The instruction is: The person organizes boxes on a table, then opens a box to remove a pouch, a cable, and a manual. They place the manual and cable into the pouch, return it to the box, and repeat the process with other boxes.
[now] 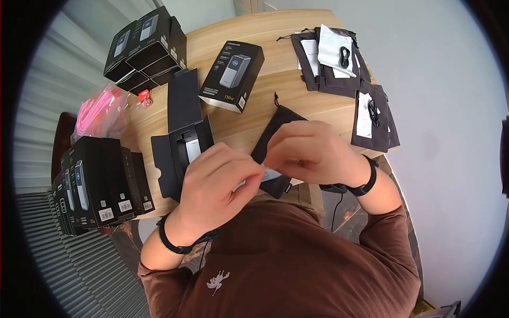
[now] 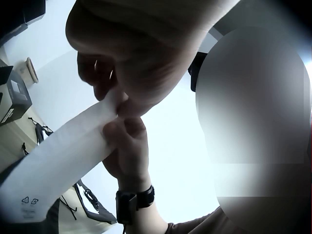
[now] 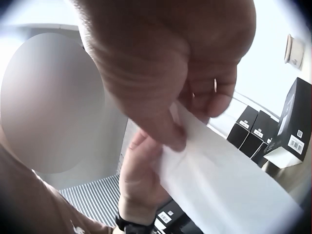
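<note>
Both hands meet at one end of a long, soft white bag (image 2: 63,161) with small printed recycling marks. My left hand (image 1: 220,183) pinches that end between thumb and fingers. Close against it, my right hand (image 1: 313,151) pinches the same end. In the right wrist view the white bag (image 3: 224,175) hangs down from the fingertips. Beneath the hands, a dark drawstring pouch (image 1: 278,124) lies on the table, partly hidden by the right hand. Left of them sits an opened black box (image 1: 184,100), flaps spread, with a white piece (image 1: 193,150) inside.
A closed power bank box (image 1: 233,77) stands mid-table. Black boxes are stacked at back left (image 1: 143,50) and front left (image 1: 95,183). Pink material in clear plastic (image 1: 101,111) lies between. Dark pouches (image 1: 339,82) with black cables (image 1: 373,113) and white packets lie at right.
</note>
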The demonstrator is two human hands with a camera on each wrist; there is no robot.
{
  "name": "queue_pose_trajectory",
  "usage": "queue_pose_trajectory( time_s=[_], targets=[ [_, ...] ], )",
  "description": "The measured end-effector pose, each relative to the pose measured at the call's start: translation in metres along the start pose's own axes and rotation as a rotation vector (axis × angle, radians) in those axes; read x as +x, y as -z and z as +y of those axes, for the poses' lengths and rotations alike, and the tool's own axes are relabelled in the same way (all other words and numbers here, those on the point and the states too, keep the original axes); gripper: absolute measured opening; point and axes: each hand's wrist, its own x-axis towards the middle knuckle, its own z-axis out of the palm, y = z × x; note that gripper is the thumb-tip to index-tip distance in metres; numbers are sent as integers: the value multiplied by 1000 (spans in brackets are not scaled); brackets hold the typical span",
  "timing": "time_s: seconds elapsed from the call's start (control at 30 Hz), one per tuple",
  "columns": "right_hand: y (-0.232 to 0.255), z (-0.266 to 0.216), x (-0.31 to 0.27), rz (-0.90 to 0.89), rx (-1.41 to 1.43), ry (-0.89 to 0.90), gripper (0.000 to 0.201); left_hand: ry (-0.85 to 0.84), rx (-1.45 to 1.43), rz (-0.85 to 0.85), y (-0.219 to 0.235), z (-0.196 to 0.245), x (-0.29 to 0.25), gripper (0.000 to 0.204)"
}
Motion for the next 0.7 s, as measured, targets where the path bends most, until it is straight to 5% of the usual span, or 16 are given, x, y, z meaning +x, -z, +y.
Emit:
queue_pose_trajectory(
  time_s=[0.23, 0.33, 0.43, 0.6, 0.7],
  targets=[
    [-7, -7, -5, 158, -121, 180, 26, -168, 231, 105, 11, -2, -4, 32],
    [-4, -16, -8, 56, 138, -39, 21, -155, 137, 143, 12, -4, -4, 32],
    [4, -10, -1, 7, 360, -58, 13, -118, 18, 120, 12, 0, 0, 33],
    [-1, -19, 4, -113, 609, -579, 9, -62, 80, 73, 13, 6, 3, 34],
    [-2, -17, 7, -167, 578, -551, 11, 35, 66, 57, 11, 7, -4, 36]
  ],
)
